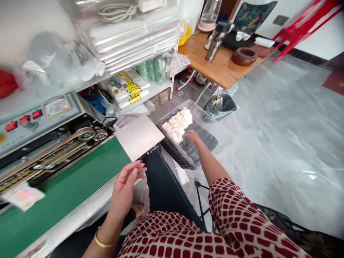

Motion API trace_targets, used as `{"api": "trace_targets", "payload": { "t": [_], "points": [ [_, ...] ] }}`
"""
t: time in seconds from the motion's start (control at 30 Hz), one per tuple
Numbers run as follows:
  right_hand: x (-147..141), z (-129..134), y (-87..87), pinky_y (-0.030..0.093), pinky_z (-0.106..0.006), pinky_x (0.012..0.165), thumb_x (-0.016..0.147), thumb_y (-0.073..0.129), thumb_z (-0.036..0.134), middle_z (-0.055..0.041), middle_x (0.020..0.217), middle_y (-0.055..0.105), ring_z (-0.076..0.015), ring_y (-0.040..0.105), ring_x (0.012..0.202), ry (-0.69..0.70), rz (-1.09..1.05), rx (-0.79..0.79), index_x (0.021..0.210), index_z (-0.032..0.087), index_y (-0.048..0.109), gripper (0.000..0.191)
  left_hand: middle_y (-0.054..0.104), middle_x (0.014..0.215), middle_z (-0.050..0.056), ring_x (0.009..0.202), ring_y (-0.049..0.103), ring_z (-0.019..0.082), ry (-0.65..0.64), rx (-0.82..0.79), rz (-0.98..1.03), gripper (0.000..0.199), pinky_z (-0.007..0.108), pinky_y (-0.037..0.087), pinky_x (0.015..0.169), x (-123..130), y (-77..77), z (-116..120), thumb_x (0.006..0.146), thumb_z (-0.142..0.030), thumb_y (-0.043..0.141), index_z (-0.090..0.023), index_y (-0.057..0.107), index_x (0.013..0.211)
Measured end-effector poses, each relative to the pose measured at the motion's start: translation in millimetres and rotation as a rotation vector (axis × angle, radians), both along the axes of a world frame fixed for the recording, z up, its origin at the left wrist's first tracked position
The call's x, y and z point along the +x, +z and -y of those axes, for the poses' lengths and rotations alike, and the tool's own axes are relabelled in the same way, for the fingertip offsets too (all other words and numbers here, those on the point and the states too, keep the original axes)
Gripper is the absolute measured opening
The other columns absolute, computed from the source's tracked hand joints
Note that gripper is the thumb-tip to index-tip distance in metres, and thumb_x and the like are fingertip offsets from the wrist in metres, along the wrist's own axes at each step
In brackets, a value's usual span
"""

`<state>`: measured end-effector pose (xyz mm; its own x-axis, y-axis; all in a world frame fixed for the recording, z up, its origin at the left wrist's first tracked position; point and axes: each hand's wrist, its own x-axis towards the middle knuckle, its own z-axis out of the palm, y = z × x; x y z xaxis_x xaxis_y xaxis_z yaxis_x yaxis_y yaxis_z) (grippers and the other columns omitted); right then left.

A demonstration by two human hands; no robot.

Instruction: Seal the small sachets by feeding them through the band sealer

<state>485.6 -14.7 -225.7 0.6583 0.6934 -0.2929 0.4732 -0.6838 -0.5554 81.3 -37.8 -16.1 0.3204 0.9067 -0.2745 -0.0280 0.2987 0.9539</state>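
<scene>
My left hand (128, 182) hovers by the front edge of the sealing machine, its fingers loosely curled and apart with nothing between them. Stretched out over a black plastic crate (202, 138), my right hand (192, 137) is beside a pile of small white packets (177, 123); its fingertips are small, and whether they hold anything is unclear. On the green conveyor belt (77, 186) a white packet with a pink and yellow print (23, 196) lies at the far left. A pale metal plate (139, 137) extends from the belt's right end towards the crate.
The machine's control panel (34, 114) has red switches. Shelves (161, 89) with plastic bags stand behind. A wooden table (224, 71) carries a tumbler (217, 41) and a round brown dish (244, 56). A waste bin (224, 107) stands below it, and a red stool (298, 30) is at the upper right.
</scene>
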Motion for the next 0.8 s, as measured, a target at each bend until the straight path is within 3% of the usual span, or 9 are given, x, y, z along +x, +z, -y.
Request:
{"api": "trace_targets", "payload": {
  "t": [0.1,0.23,0.33,0.5,0.7,0.8],
  "points": [
    [-14.2,-4.6,-34.1,0.045,-0.032,0.097,0.079,0.057,0.019,-0.0135,0.123,0.065,-0.0238,0.061,0.113,0.067,-0.044,-0.039,0.119,0.011,0.062,0.041,0.068,0.112,0.007,0.102,0.065,0.020,-0.017,-0.027,-0.054,0.027,0.031,0.056,0.081,7.9,-4.1,0.5,0.092,-0.036,0.061,-0.023,0.067,0.115],
    [-16.8,-19.5,-53.4,0.038,-0.042,0.108,0.083,0.052,0.021,-0.0156,0.143,0.052,-0.0281,0.048,0.130,0.103,-0.045,-0.089,0.138,0.014,0.048,0.056,0.067,0.116,0.006,0.103,0.064,0.019,-0.087,-0.049,-0.114,0.026,0.031,0.055,0.084,22.7,-7.2,2.4,0.095,-0.036,0.057,-0.024,0.065,0.117],
    [-13.8,-27.4,-56.1,0.036,-0.050,0.108,0.081,0.057,0.027,-0.0151,0.142,0.051,-0.0328,0.044,0.132,0.151,-0.054,-0.134,0.142,0.017,0.044,0.063,0.067,0.116,0.005,0.102,0.064,0.018,-0.144,-0.042,-0.149,0.025,0.029,0.054,0.086,36.2,-8.0,3.3,0.097,-0.035,0.055,-0.025,0.065,0.118],
    [-8.5,-26.5,-53.6,0.037,-0.050,0.107,0.079,0.061,0.034,-0.0118,0.143,0.048,-0.0330,0.042,0.132,0.259,-0.071,-0.169,0.139,0.023,0.049,0.062,0.067,0.115,0.006,0.101,0.064,0.018,-0.198,-0.032,-0.186,0.025,0.030,0.054,0.084,55.0,-9.9,2.2,0.096,-0.036,0.054,-0.025,0.066,0.116],
    [-6.3,-26.0,-53.4,0.032,-0.053,0.109,0.080,0.063,0.040,-0.0158,0.146,0.043,-0.0349,0.038,0.135,0.295,-0.032,-0.194,0.150,0.020,0.033,0.079,0.069,0.112,0.007,0.097,0.065,0.019,-0.227,-0.050,-0.238,0.026,0.031,0.055,0.083,66.2,-7.7,2.7,0.095,-0.038,0.056,-0.023,0.067,0.113],
    [-5.8,-24.7,-56.3,0.034,-0.053,0.106,0.081,0.063,0.047,-0.0168,0.142,0.046,-0.0361,0.040,0.130,0.340,0.015,-0.232,0.146,0.020,0.038,0.075,0.069,0.112,0.007,0.096,0.065,0.018,-0.236,-0.051,-0.251,0.026,0.031,0.055,0.084,66.1,-7.9,2.6,0.095,-0.039,0.056,-0.024,0.067,0.113]
  ]
}}
